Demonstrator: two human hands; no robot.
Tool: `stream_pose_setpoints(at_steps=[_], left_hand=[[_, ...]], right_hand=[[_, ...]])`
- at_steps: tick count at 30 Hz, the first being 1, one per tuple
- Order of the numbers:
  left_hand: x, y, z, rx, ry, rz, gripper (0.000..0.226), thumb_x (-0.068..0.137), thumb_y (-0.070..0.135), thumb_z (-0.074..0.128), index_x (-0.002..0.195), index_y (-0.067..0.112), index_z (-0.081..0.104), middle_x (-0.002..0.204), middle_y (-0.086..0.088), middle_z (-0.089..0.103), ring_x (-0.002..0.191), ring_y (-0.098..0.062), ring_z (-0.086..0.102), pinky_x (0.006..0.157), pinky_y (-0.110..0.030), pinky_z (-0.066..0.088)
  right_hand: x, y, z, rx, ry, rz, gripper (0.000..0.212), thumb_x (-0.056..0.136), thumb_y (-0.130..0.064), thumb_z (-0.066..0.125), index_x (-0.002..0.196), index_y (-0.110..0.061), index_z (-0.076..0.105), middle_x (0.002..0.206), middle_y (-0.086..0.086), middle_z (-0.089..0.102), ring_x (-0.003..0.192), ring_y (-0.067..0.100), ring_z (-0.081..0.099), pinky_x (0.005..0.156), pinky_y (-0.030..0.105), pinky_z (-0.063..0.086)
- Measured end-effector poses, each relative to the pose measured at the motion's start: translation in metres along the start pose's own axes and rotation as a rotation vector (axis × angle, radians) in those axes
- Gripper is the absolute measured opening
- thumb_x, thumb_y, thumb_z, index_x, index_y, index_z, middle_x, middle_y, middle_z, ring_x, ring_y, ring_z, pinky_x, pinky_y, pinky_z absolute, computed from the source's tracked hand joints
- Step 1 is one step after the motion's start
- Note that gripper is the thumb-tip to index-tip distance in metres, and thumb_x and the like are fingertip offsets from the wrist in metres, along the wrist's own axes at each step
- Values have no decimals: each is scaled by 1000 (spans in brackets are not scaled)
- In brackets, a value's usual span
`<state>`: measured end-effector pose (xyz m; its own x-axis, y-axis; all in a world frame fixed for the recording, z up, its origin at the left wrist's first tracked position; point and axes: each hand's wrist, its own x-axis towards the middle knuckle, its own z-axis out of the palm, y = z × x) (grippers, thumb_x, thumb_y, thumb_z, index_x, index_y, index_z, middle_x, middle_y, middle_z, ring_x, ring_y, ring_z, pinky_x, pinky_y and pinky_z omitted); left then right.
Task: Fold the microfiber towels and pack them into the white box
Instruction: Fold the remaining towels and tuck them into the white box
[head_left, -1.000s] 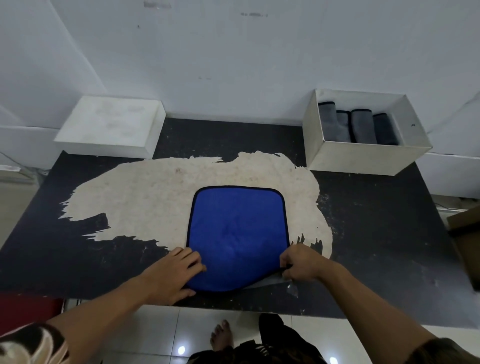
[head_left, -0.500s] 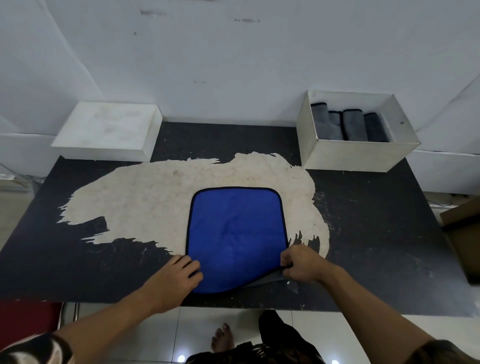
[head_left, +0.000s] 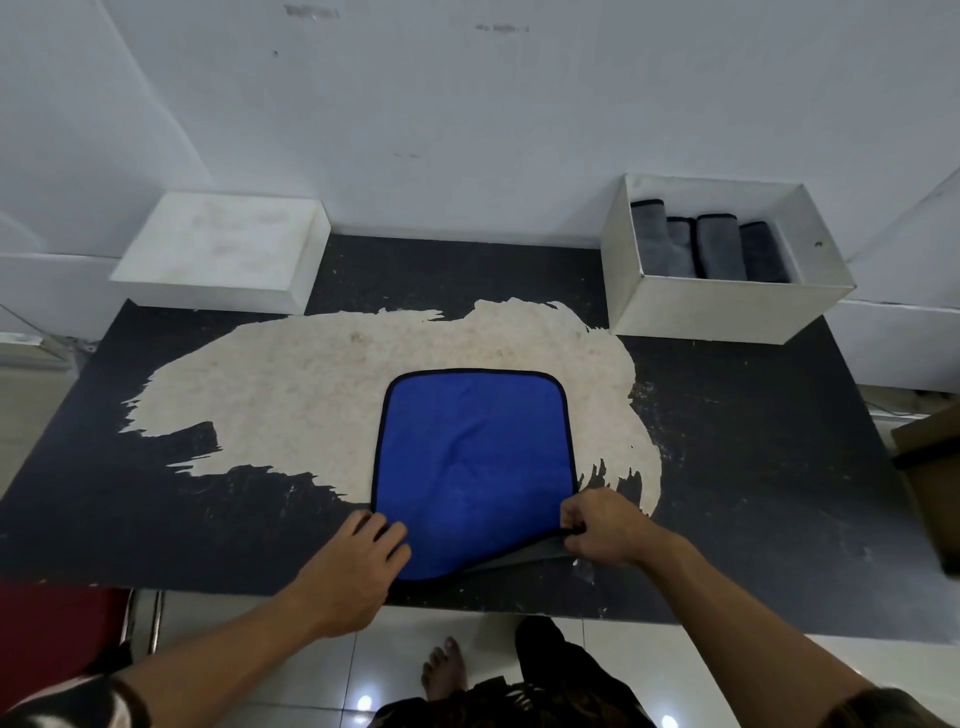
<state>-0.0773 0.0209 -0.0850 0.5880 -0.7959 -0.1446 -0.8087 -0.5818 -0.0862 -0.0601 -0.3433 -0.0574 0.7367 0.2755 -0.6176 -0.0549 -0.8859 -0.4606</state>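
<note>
White painted wall (head_left: 467, 130) fills the far side, scuffed in spots. Against it stands a black table (head_left: 753, 467) with its dark coating worn off in a broad pale patch (head_left: 311, 395) across the middle. Far left on the table: a flat white closed box (head_left: 223, 249), top face up, not in use. Far right: the open white cardboard box (head_left: 717, 306), with four folded grey towels (head_left: 717, 244) standing on edge side by side along its left and middle, and free room toward its right wall. The square blue microfibre towel with black piping (head_left: 472, 457) lies spread in a single layer at the near middle of the table, half on the pale patch, its near edge close to the table's front, well apart from the open box. Both hands are at that near edge, one at each corner. The left hand (head_left: 358, 561) rests on the near-left corner with fingers laid over the cloth; whether it grips the hem underneath cannot be told. The right hand (head_left: 602, 525) pinches the near-right hem between thumb and fingers and has that corner raised off the table, so the grey underside (head_left: 519, 558) shows beneath. Judgement: this is the start of the first fold on this towel, with nothing doubled over yet. The next move likely needs the left corner taken up too, then both carried toward the far edge and matched hem to hem before smoothing.
</note>
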Motion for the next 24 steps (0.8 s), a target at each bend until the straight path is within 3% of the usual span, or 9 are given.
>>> stream_pose_setpoints(at_steps=[3,7,11,13,18,20,24], left_hand=[[5,3,-4,-49,21,-33,24,80,32,59,96,16,66,99,-5,64,85,-23,60,82,-40,52],[23,-15,-23,-536,169,-361,10,92,22,58,99,25,64,95,12,66,88,-4,60,91,-29,47],[56,-46,-46,-873,376,-683,11,95,17,59,101,22,65,91,11,66,82,4,59,72,-11,42],[71,-59,-53,-986,418,-781,9,96,20,57,98,23,65,87,12,66,82,4,59,67,-13,42],[109,-86,-48,-1079,324,-997,16,99,27,51,95,19,64,89,2,66,83,-14,60,63,-25,42],[120,-92,-39,-1079,252,-1060,15,99,26,52,99,17,64,92,-1,66,86,-19,60,66,-26,41],[133,-106,-27,-1037,298,-1122,16,99,26,50,100,17,64,89,1,64,84,-17,58,61,-20,37]], right_hand=[[-2,0,-1,26,7,-13,13,80,-20,67,75,-29,59,79,-6,62,77,9,61,66,22,48],[-3,2,-13,203,109,15,12,79,-15,69,73,-25,63,77,-5,66,77,13,63,72,30,54],[9,1,-35,428,366,91,11,79,-12,71,73,-20,66,75,-2,66,74,17,62,71,36,51],[20,-1,-47,565,489,127,13,81,-11,71,72,-18,65,70,3,66,69,22,63,69,40,53],[63,-5,-66,854,613,232,5,90,-13,67,86,-12,70,89,11,72,90,32,69,82,52,58],[80,-4,-68,851,643,305,6,91,-18,66,89,-13,69,89,8,71,89,29,68,82,48,57],[107,-3,-76,791,752,345,4,93,-21,64,89,-19,65,85,1,68,78,19,62,60,26,43]])
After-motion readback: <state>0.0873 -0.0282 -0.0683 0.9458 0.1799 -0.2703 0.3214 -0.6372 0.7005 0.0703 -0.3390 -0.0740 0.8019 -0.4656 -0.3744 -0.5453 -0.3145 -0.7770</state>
